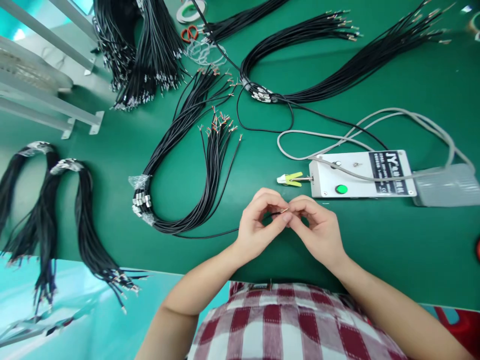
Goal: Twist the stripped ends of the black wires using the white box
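Note:
My left hand [260, 220] pinches the end of a thin black cable [210, 236] that runs in from the left. Orange-coloured wire ends show at the fingertips. My right hand [317, 225] meets it there, its thumb and forefinger closed on the same wire ends. Left of my hands lies a curved bundle of black cables [180, 225], banded at its bend, with stripped, splayed ends. To the upper right sits a white box [354, 175] with a green button [341, 189] and a yellow-green clamp tip [290, 179] pointing left.
More banded cable bundles lie at the back [318, 95] and at the left edge [84, 200]. A thick cable pile [144, 65] stands near metal rails [48, 95]. Orange-handled scissors [189, 34] and a tape roll [191, 11] are behind. A grey cord [408, 112] loops over the box.

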A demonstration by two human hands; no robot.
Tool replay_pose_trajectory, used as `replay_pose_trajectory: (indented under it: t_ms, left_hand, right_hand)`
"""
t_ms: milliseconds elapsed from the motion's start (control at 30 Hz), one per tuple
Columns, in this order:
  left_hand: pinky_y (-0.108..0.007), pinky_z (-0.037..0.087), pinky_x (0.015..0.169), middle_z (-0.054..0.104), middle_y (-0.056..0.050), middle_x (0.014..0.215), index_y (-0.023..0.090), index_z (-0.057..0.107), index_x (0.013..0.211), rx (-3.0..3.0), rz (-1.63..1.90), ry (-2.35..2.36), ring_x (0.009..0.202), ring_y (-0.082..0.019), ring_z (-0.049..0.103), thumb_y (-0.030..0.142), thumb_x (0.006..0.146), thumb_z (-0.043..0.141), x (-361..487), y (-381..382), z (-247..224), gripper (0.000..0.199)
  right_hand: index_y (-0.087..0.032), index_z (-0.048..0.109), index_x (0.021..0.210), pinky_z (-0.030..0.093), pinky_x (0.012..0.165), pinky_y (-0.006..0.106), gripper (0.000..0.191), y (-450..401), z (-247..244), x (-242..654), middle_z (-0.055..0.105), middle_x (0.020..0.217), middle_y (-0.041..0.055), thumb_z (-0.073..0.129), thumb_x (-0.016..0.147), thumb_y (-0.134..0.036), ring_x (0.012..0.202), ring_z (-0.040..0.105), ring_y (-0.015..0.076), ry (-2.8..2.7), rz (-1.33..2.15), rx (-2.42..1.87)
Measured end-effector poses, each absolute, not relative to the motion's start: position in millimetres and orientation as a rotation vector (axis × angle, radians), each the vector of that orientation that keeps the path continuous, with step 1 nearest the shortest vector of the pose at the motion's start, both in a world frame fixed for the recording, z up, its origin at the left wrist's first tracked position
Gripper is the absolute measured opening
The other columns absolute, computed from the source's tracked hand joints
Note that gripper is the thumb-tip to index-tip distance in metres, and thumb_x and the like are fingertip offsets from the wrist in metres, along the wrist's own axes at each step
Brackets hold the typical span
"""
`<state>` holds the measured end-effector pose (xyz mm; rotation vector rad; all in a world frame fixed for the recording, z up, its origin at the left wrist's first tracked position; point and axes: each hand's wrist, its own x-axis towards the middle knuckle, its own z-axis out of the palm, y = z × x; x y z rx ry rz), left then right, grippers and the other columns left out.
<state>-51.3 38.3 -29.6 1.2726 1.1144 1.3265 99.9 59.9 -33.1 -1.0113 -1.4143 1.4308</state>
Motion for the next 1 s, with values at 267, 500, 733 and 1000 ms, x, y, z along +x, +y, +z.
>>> replay_pose_trajectory:
  t_ms: [267, 500, 733, 1000]
  left_hand:
    - [-0.022, 0.054, 0.057, 0.062, -0.002, 0.087, 0.017, 0.069, 0.086, 0.91, 1.411, 1.048, 0.063, -0.009, 0.062, 0.023, 0.088, 0.071, -47.6, 38.2, -33.1, 0.007]
    - [-0.025, 0.054, 0.059, 0.066, -0.001, 0.076, 0.016, 0.065, 0.082, 0.682, 1.274, 1.094, 0.06, -0.011, 0.061, 0.037, 0.08, 0.079, -47.0, 41.2, -31.7, 0.026]
    - [-0.026, 0.052, 0.061, 0.065, -0.001, 0.076, 0.015, 0.064, 0.081, 0.634, 1.263, 1.048, 0.06, -0.011, 0.06, 0.038, 0.079, 0.08, -45.3, 42.5, -28.3, 0.028]
    - [-0.024, 0.049, 0.057, 0.063, -0.001, 0.08, 0.015, 0.065, 0.086, 0.624, 1.249, 1.0, 0.058, -0.009, 0.058, 0.034, 0.082, 0.077, -46.6, 41.0, -29.1, 0.022]
  right_hand:
    - [-0.021, 0.064, 0.08, 0.049, 0.061, 0.027, 0.012, 60.4, -30.9, 96.5, 0.063, 0.072, -0.0014, 0.067, 0.092, -0.024, 0.065, 0.061, 0.0122, -1.294, 1.601, -0.968]
    - [-0.02, 0.064, 0.08, 0.05, 0.061, 0.027, 0.018, 61.7, -30.5, 97.9, 0.066, 0.068, -0.0003, 0.07, 0.091, -0.034, 0.063, 0.06, 0.0129, -1.177, 1.729, -0.991]
    - [-0.02, 0.063, 0.081, 0.05, 0.062, 0.028, 0.022, 62.6, -30.3, 98.4, 0.066, 0.066, -0.0002, 0.071, 0.089, -0.038, 0.062, 0.059, 0.0131, -1.145, 1.752, -0.984]
    - [-0.02, 0.063, 0.079, 0.05, 0.061, 0.029, 0.024, 60.0, -30.0, 96.6, 0.066, 0.067, -0.0001, 0.071, 0.089, -0.04, 0.062, 0.063, 0.014, -1.183, 1.685, -0.994]
